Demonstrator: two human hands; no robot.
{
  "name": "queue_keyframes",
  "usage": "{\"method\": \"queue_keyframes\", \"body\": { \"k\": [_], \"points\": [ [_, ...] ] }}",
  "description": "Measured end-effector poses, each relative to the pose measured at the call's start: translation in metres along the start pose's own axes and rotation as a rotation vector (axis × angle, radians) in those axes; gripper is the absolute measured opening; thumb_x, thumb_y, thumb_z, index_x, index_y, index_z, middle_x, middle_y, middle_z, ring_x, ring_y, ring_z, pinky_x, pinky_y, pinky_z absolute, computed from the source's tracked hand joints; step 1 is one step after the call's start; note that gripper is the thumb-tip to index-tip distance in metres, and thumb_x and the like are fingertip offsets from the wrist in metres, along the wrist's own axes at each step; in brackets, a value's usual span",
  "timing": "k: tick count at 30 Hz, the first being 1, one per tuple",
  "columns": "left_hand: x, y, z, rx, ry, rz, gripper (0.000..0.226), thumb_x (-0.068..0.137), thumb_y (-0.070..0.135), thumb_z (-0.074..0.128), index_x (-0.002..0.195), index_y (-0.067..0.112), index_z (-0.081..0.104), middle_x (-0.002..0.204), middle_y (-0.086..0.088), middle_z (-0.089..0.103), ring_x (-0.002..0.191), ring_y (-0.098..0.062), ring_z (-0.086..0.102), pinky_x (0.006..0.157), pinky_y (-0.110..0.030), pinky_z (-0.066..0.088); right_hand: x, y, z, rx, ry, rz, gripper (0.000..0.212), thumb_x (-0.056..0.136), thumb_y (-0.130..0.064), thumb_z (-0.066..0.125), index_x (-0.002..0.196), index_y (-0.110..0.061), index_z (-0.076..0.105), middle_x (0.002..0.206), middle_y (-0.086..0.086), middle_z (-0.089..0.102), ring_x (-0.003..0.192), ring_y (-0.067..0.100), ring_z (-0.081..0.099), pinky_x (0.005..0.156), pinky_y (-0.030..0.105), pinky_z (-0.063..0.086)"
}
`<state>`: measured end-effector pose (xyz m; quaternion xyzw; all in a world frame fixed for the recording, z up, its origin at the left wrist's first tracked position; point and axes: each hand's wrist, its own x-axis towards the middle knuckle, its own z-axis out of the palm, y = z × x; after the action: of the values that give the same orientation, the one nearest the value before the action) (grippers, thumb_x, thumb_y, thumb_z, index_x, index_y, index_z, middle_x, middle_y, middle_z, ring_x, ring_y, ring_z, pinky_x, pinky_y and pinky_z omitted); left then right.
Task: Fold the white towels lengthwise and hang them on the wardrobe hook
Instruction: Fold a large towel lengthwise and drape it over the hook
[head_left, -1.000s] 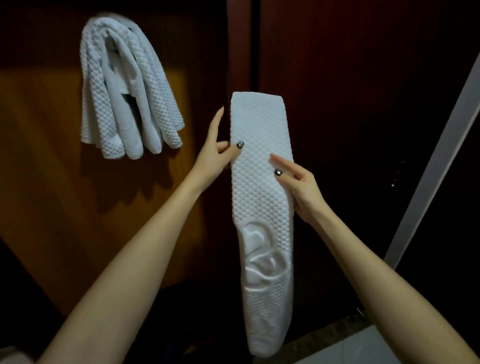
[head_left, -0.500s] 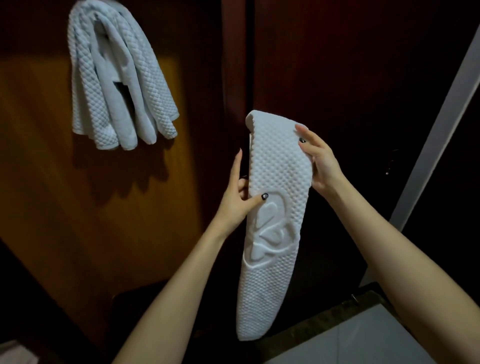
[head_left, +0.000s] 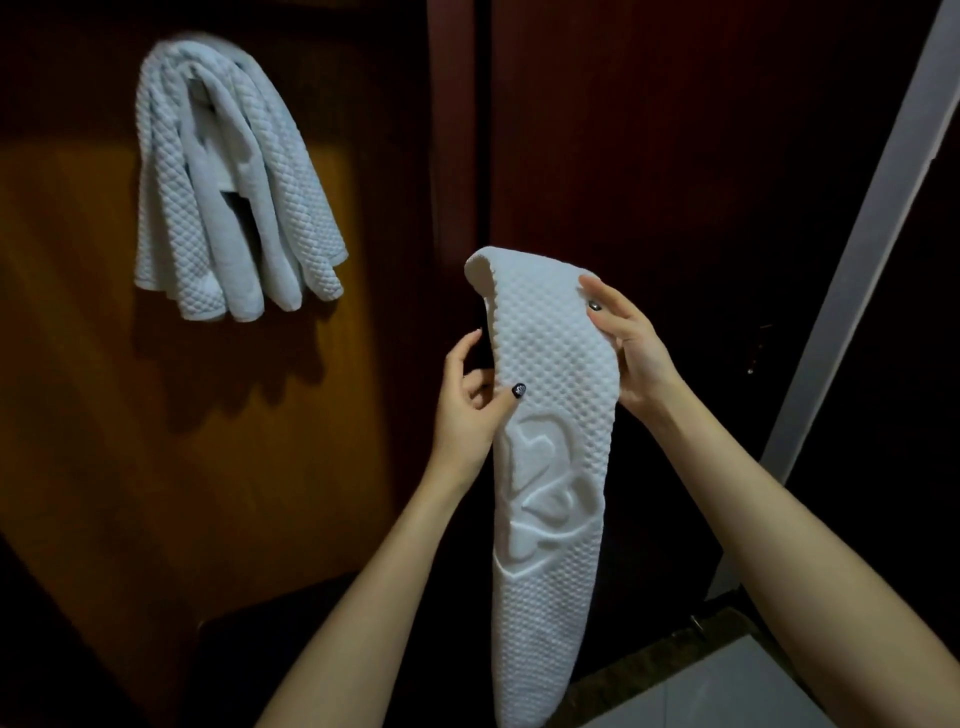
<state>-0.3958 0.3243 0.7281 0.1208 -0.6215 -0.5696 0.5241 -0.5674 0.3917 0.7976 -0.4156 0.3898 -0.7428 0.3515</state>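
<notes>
- A bundle of white towels (head_left: 234, 182) with a raised diamond weave hangs high on the left. It is draped over a point on the wardrobe panel (head_left: 78, 415), and whatever carries it is hidden under the cloth. The loose ends hang down in several folds, and the bundle throws a shadow on the brown wood below.
- The left hand (head_left: 467, 410) is raised at the left edge of a second towel. Its thumb lies on the front face and its fingers (head_left: 462, 353) go behind, so it pinches that edge. The thumbnail is dark.
- The folded towel (head_left: 550, 467), a long narrow strip, is held in the air in front of the dark wardrobe doors, well apart from the hung bundle. Its top end curls over towards the left, and an embossed emblem shows in its middle. The lower end hangs free and tapers.
- The right hand (head_left: 631, 343) holds the towel's right edge near the top, pinching the cloth between its fingers (head_left: 597, 296).
- A pale slanted frame strip (head_left: 857, 260) runs up the far right, above a patch of light floor (head_left: 727, 686).
</notes>
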Motion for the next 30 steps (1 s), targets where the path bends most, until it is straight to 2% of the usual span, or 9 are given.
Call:
{"method": "queue_keyframes", "body": {
  "k": [3, 5, 8, 11, 16, 20, 23, 27, 30],
  "points": [
    [-0.004, -0.002, 0.0, 0.026, 0.107, 0.004, 0.069, 0.085, 0.007, 0.07, 0.138, 0.032, 0.033, 0.107, -0.008, 0.06, 0.09, -0.004, 0.067, 0.078, -0.018, 0.051, -0.003, -0.004, 0.001, -0.012, -0.02, 0.005, 0.035, 0.097, 0.002, 0.042, 0.114, -0.021, 0.062, 0.098, -0.016, 0.074, 0.093, 0.005, 0.071, 0.071, 0.02, 0.056],
    [-0.006, -0.001, 0.002, 0.012, 0.118, -0.045, 0.053, 0.085, 0.005, 0.069, 0.129, 0.023, 0.044, 0.106, -0.007, 0.06, 0.083, -0.001, 0.066, 0.073, -0.016, 0.051, -0.005, -0.007, 0.002, -0.014, -0.02, 0.005, 0.036, 0.097, 0.004, 0.042, 0.114, -0.021, 0.062, 0.098, -0.016, 0.075, 0.092, 0.005, 0.071, 0.07, 0.02, 0.056],
    [-0.008, -0.001, 0.005, -0.03, 0.111, -0.069, 0.021, 0.085, 0.001, 0.067, 0.101, 0.014, 0.062, 0.092, 0.003, 0.069, 0.079, -0.001, 0.066, 0.072, -0.018, 0.052, -0.008, -0.008, 0.001, -0.015, 0.007, -0.003, 0.038, 0.097, 0.003, 0.043, 0.114, -0.023, 0.064, 0.107, -0.014, 0.072, 0.096, 0.006, 0.07, 0.072, 0.021, 0.057],
    [-0.014, -0.002, 0.004, -0.074, 0.076, -0.072, 0.01, 0.086, 0.003, 0.067, 0.094, 0.009, 0.066, 0.084, 0.007, 0.073, 0.08, -0.005, 0.067, 0.074, -0.021, 0.055, -0.016, -0.006, -0.001, 0.008, 0.044, -0.014, 0.038, 0.097, 0.002, 0.045, 0.112, -0.025, 0.067, 0.119, -0.011, 0.065, 0.101, 0.008, 0.069, 0.073, 0.023, 0.057],
    [-0.023, -0.003, -0.006, -0.163, -0.032, -0.159, 0.01, 0.077, 0.024, 0.071, 0.084, 0.016, 0.072, 0.089, -0.002, 0.071, 0.085, -0.016, 0.065, 0.078, -0.027, 0.054, -0.034, 0.002, 0.001, 0.031, 0.07, -0.031, 0.036, 0.096, 0.002, 0.046, 0.111, -0.023, 0.068, 0.106, -0.014, 0.073, 0.098, 0.009, 0.07, 0.071, 0.023, 0.057],
    [-0.024, 0.002, -0.02, -0.249, -0.129, -0.285, 0.018, 0.081, 0.019, 0.065, 0.087, 0.004, 0.073, 0.098, -0.005, 0.062, 0.089, -0.012, 0.064, 0.076, -0.023, 0.054, -0.045, 0.002, 0.005, 0.128, 0.076, -0.013, 0.033, 0.096, 0.001, 0.046, 0.112, -0.019, 0.068, 0.103, -0.01, 0.075, 0.099, 0.013, 0.071, 0.074, 0.027, 0.058],
    [-0.032, 0.008, -0.025, -0.25, -0.222, -0.325, 0.019, 0.086, 0.017, 0.062, 0.091, 0.002, 0.071, 0.088, -0.003, 0.072, 0.081, -0.009, 0.068, 0.071, -0.018, 0.054, -0.052, 0.002, 0.008, 0.178, 0.072, 0.007, 0.033, 0.095, 0.0, 0.047, 0.11, -0.019, 0.07, 0.104, -0.008, 0.075, 0.1, 0.014, 0.071, 0.075, 0.028, 0.058],
    [-0.042, 0.013, -0.025, -0.269, -0.16, -0.356, 0.018, 0.078, 0.019, 0.068, 0.083, 0.003, 0.075, 0.088, -0.01, 0.074, 0.084, -0.016, 0.07, 0.073, -0.023, 0.055, -0.06, 0.004, 0.012, 0.188, 0.054, 0.022, 0.034, 0.094, -0.001, 0.048, 0.113, -0.02, 0.069, 0.112, -0.005, 0.073, 0.107, 0.018, 0.068, 0.076, 0.031, 0.058],
    [-0.048, 0.017, -0.026, -0.308, -0.12, -0.361, 0.012, 0.074, 0.015, 0.07, 0.076, 0.006, 0.077, 0.084, -0.01, 0.074, 0.081, -0.017, 0.071, 0.073, -0.023, 0.055, -0.066, 0.001, 0.012, 0.091, 0.037, -0.009, 0.035, 0.093, -0.003, 0.049, 0.114, -0.024, 0.068, 0.114, -0.01, 0.071, 0.106, 0.015, 0.068, 0.074, 0.027, 0.057]
  ]
}}
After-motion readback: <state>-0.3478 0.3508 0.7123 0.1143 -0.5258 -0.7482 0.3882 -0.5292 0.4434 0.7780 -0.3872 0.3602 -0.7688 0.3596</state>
